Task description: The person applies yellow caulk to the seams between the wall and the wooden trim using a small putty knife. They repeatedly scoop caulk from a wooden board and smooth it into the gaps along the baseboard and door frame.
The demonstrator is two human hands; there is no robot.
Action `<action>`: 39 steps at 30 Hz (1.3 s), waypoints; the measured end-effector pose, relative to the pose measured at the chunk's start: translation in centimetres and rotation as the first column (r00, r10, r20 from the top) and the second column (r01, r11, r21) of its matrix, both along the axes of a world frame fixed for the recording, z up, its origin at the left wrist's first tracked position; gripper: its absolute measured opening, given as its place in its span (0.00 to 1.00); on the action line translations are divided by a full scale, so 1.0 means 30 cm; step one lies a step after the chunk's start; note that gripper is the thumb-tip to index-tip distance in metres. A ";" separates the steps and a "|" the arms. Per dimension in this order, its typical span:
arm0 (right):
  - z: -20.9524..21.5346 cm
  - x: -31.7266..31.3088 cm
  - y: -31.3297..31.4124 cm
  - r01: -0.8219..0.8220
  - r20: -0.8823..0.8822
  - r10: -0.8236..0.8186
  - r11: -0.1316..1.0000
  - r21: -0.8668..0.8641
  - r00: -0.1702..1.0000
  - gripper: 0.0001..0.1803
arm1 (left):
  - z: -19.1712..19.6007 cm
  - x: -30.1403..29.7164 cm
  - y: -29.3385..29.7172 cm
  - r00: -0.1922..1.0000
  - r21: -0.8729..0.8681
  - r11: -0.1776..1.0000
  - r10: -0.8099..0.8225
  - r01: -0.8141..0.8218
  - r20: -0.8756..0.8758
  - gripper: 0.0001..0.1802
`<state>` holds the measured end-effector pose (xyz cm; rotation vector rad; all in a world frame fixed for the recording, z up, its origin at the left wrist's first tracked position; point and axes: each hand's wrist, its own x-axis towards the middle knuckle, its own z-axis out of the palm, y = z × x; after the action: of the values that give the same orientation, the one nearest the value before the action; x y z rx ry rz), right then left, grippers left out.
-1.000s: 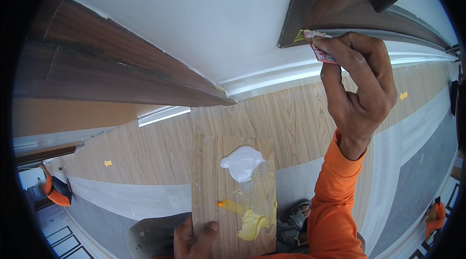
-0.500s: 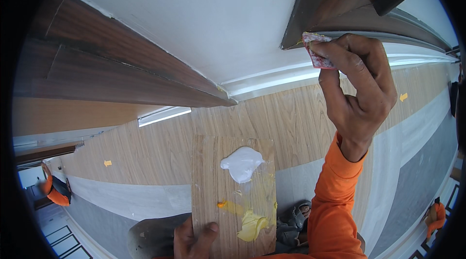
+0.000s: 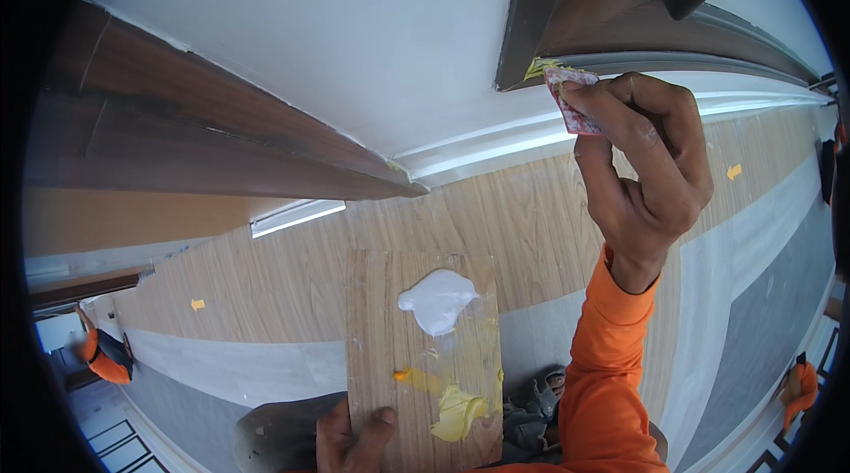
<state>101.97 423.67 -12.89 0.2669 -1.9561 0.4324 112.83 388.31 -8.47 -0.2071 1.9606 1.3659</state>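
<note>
Up at the dark wood beam's end corner (image 3: 531,74) | right hand (image 3: 642,172) fingers pinched on small reddish card scraper (image 3: 571,101), pressing yellow filler | left hand (image 3: 354,438) grips wooden board (image 3: 381,331), white and yellow putty (image 3: 438,300) near its middle | risk: tilted board lets putty slide off.

Wood-grain board (image 3: 390,358) as palette, white paste blob (image 3: 436,299), yellow paste (image 3: 458,413), small orange smear (image 3: 403,375)
</note>
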 end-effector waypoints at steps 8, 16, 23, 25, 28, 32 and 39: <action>-0.025 -0.007 -0.049 0.005 0.018 -0.003 0.997 -0.081 1.000 0.23 | 0.043 -0.030 0.033 1.000 0.018 1.000 0.008 -0.008 -0.020 0.15; -0.049 -0.012 -0.054 0.006 0.014 -0.004 0.994 -0.109 1.000 0.24 | 0.008 -0.030 0.002 1.000 0.005 1.000 0.010 -0.010 0.011 0.17; -0.056 -0.017 -0.047 0.014 -0.029 -0.018 0.992 -0.128 0.999 0.23 | 0.033 -0.046 0.010 1.000 -0.018 1.000 -0.017 0.017 0.001 0.19; -0.056 -0.023 -0.055 -0.003 -0.025 0.000 0.992 -0.128 1.000 0.23 | 0.039 -0.061 0.008 0.996 -0.040 0.998 -0.061 0.058 -0.071 0.19; -0.061 -0.025 -0.085 -0.041 0.035 0.048 0.984 -0.175 0.998 0.22 | 0.036 -0.070 -0.036 0.994 0.034 0.999 -0.031 0.028 0.104 0.20; -0.056 -0.059 -0.063 0.009 -0.081 -0.024 0.983 -0.184 0.996 0.21 | 0.039 -0.042 0.000 0.998 0.018 0.998 0.059 -0.060 0.036 0.20; 0.005 -0.092 -0.079 0.038 -0.057 -0.049 0.982 -0.184 0.997 0.19 | -0.010 -0.015 -0.017 0.982 0.110 0.977 0.180 -0.184 0.048 0.20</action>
<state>99.21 421.30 -12.75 0.1181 -1.8444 0.5650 112.37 387.81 -8.78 -0.3635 1.8632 1.5752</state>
